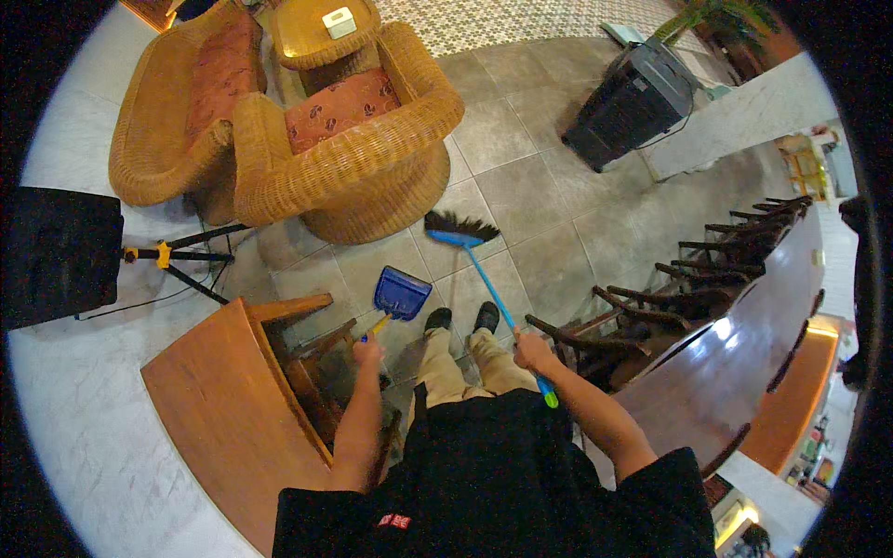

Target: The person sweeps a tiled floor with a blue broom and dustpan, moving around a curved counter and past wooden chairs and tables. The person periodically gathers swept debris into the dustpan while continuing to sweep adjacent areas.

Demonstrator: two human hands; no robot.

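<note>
My left hand (pixel 368 350) is closed round the yellow and blue handle of a blue plastic dustpan (pixel 402 292), whose pan is ahead and to the left of my shoes. In my right hand (pixel 534 351) is the blue pole of a broom (pixel 462 232); its green-tipped end sticks out below the hand. The broom's blue head and dark bristles lie ahead of my feet, near the base of a wicker armchair (pixel 349 167). Whether the dustpan touches the tiled floor (pixel 488 272) I cannot tell.
A wicker sofa (pixel 164 111) and a wicker table (pixel 324 42) stand beyond the armchair. At the left are a tripod stand (pixel 181 258) and a wooden desk (pixel 237 418). A long table (pixel 725 349) with several chairs runs along the right, below a black bin (pixel 628 104).
</note>
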